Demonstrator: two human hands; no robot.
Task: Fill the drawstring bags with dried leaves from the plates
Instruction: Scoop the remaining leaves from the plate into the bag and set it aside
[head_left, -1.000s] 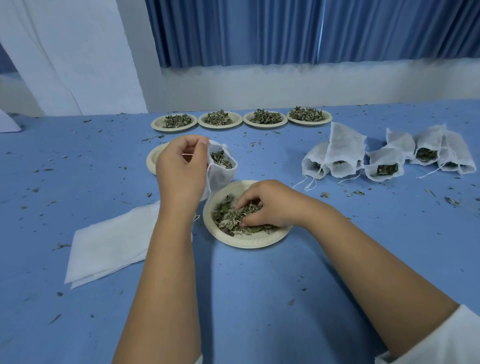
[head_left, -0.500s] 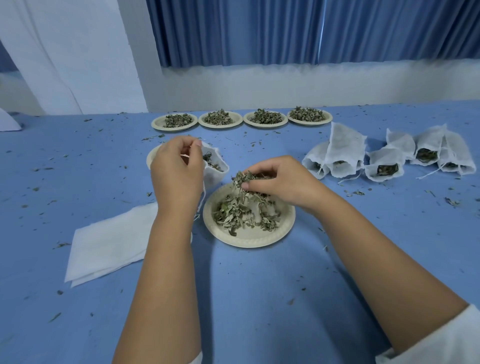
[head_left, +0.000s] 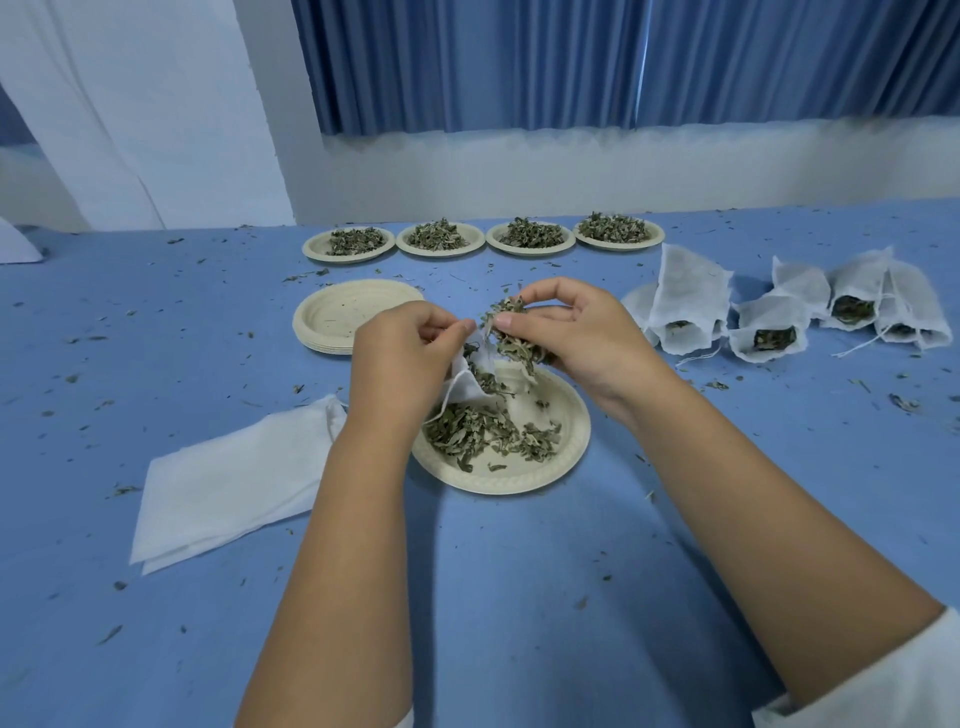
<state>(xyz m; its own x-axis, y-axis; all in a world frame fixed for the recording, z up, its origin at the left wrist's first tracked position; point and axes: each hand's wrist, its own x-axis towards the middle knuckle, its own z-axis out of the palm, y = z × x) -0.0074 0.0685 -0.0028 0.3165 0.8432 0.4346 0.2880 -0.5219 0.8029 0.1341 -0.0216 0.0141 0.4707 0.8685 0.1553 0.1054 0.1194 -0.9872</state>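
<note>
1. Blue surface (head_left: 519, 582) carries everything, and loose leaf crumbs (head_left: 904, 402) are scattered all over it.
2. One near plate (head_left: 519, 486) lies in front of the person, with dried leaves (head_left: 478, 431) spread over its left and middle parts.
3. Four far plates (head_left: 348, 256) stand in a row at the back edge, side by side, each heaped with leaves.
4. One stack of empty plates (head_left: 353, 312) sits between that row and the near plate, to the left. How many are in the stack cannot be told.
5. One open drawstring bag (head_left: 465, 387) hangs over the far-left rim of the near plate, with some leaves showing at its mouth. The left hand (head_left: 400, 358) has its grip closed on the bag's upper edge, fingers curled around it, and it hides most of the bag.
6. One clump of leaves (head_left: 511, 338) is held just above the bag's mouth. The right hand (head_left: 582, 338) has its grip pinched narrow on the clump, between thumb and fingertips.
7. About six filled bags (head_left: 685, 296) lie in a group on the right, mouths toward the camera, with dark leaves visible in several. They overlap, so the count is not certain.
8. A pile of flat bags (head_left: 234, 483) lies on the left of the near plate. At least two layers show at its near corner.
9. The hands, the held bag and the clump cover the far part of the near plate. Both forearms cross the near surface, with a white sleeve (head_left: 883, 691) at the right one.
10. A blue curtain (head_left: 467, 62) hangs behind the surface, above a pale wall band.
</note>
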